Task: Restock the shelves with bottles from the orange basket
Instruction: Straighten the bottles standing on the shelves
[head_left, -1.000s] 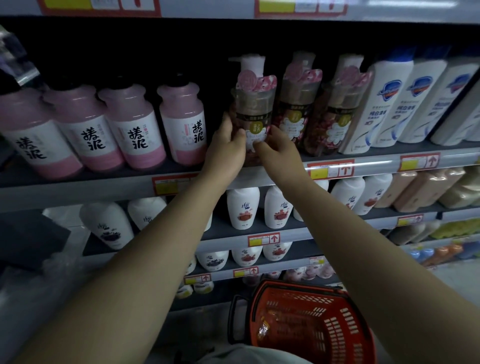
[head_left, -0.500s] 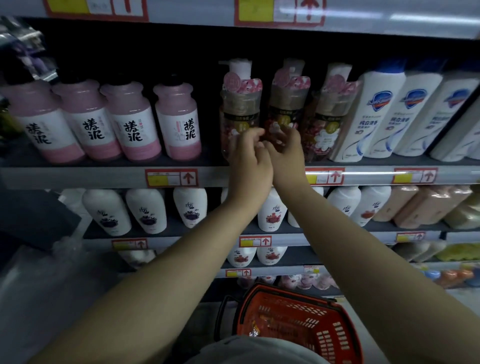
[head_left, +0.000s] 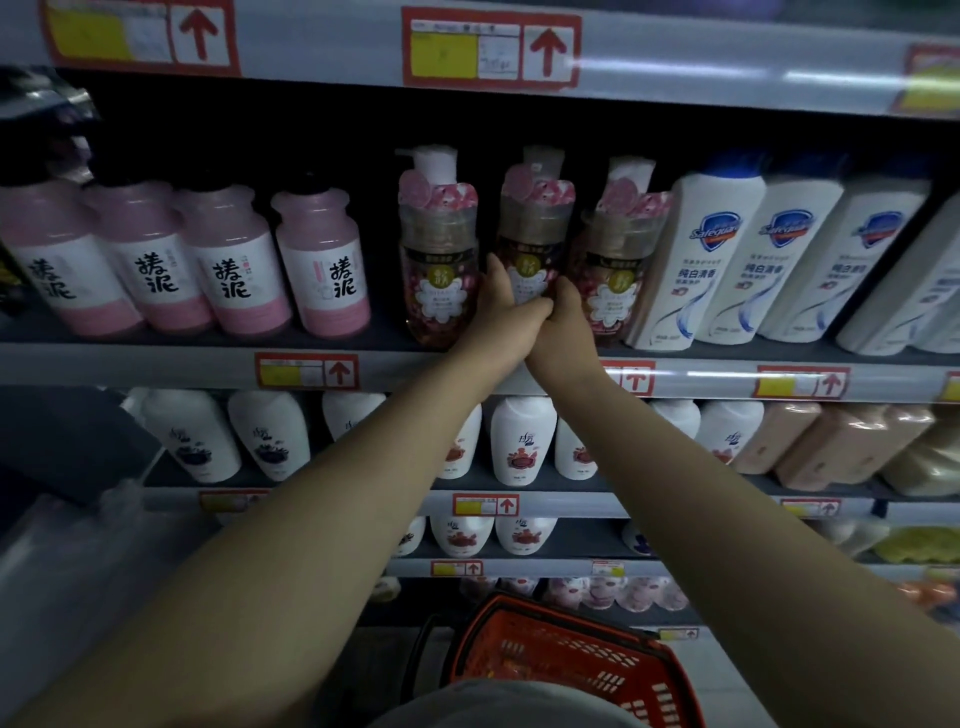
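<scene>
Head view: both bare arms reach up, left hand (head_left: 501, 312) and right hand (head_left: 563, 325) touching, fingers curled around the middle clear petal-filled pump bottle (head_left: 532, 234). It stands upright on the grey shelf (head_left: 156, 364); the orange plastic basket (head_left: 571, 660) sits below.

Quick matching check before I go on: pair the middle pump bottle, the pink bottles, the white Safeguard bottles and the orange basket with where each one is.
1 middle pump bottle
2 pink bottles
3 white Safeguard bottles
4 orange basket

A on the floor below
B right end of the shelf
C between both hands
D left end of the shelf

Pairs: 1-C, 2-D, 3-B, 4-A
</scene>
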